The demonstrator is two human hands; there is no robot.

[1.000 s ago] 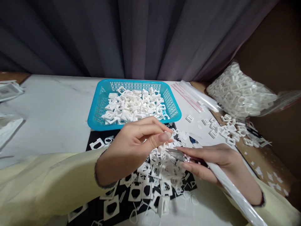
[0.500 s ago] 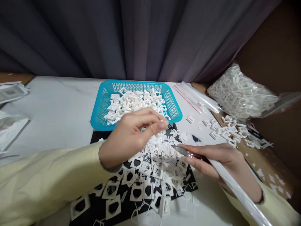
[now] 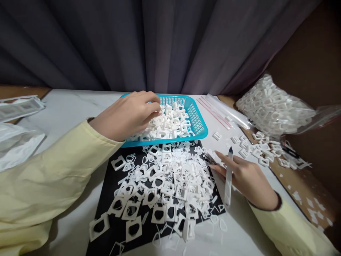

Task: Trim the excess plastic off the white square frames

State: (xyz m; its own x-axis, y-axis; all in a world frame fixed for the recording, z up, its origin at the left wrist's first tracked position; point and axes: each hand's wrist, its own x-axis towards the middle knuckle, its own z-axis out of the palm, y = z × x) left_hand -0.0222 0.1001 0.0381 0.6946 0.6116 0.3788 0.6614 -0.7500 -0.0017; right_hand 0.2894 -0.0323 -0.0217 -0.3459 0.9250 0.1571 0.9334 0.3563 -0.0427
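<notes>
My left hand (image 3: 130,113) is over the left part of a blue plastic basket (image 3: 198,117), fingers curled down at the white plastic pieces (image 3: 170,122) heaped inside. Whatever those fingertips may hold is hidden. Right of the pile, my right hand (image 3: 245,177) grips a slim metal-tipped tool (image 3: 210,157), its tip toward the pile. A white stick with a dark blue end (image 3: 228,185) stands out across the same hand; whether it belongs to the tool I cannot tell. White cut-out frames and thin scraps (image 3: 170,185) cover much of a black mat (image 3: 106,202).
A full clear bag of white parts (image 3: 274,106) stands at the right, with loose white pieces (image 3: 257,149) before it. Flat zip bags (image 3: 226,110) lie beside the basket. More bags (image 3: 18,145) are at the left edge. A dark curtain (image 3: 165,46) hangs behind.
My left hand has moved from above the pile up and left to the basket. My right hand has turned and lowered slightly, still gripping the tool; the white stick now points upward.
</notes>
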